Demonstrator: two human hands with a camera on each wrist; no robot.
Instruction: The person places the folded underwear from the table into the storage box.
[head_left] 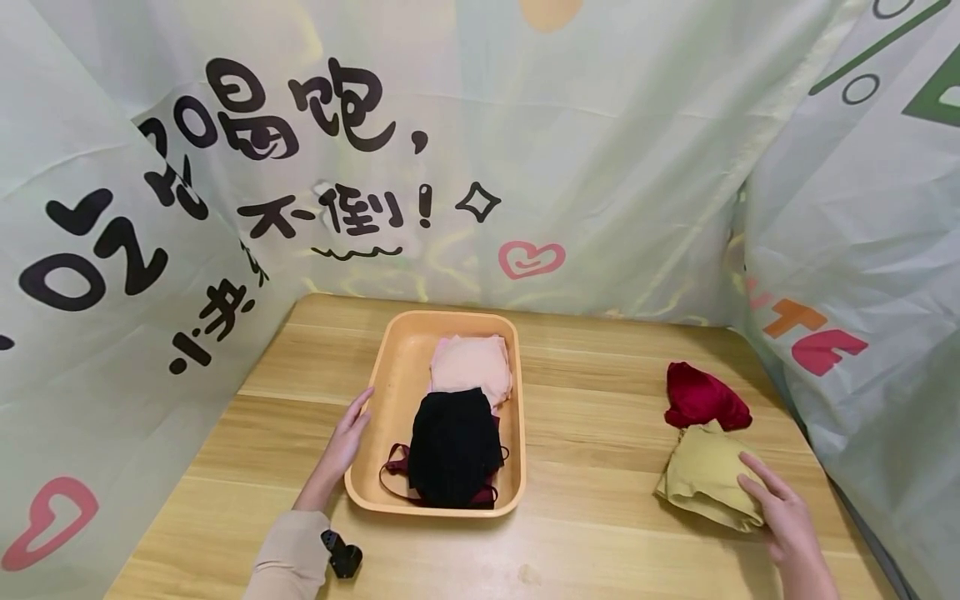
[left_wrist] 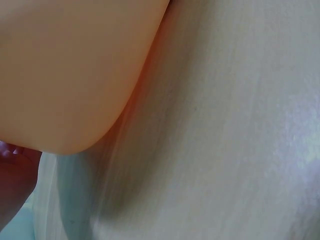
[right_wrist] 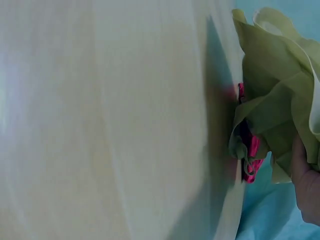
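Note:
My right hand [head_left: 787, 517] grips a folded yellow-green bra [head_left: 708, 475] by its right side, at the right of the table. In the right wrist view the bra [right_wrist: 280, 85] bunches up in front of the fingers, with a narrow strap hanging toward the wood. A dark red bra [head_left: 701, 398] lies just behind it. My left hand [head_left: 348, 433] rests its extended fingers along the left rim of an orange tray [head_left: 390, 358]. Inside the tray are a folded pale pink garment [head_left: 472, 362], a black one [head_left: 453, 446] overlapping it, and burgundy straps [head_left: 397, 467] showing underneath.
A small black object [head_left: 342, 556] sits by the left sleeve, in front of the tray. Printed fabric curtains [head_left: 600, 167] enclose the back and both sides of the wooden table [head_left: 592, 467].

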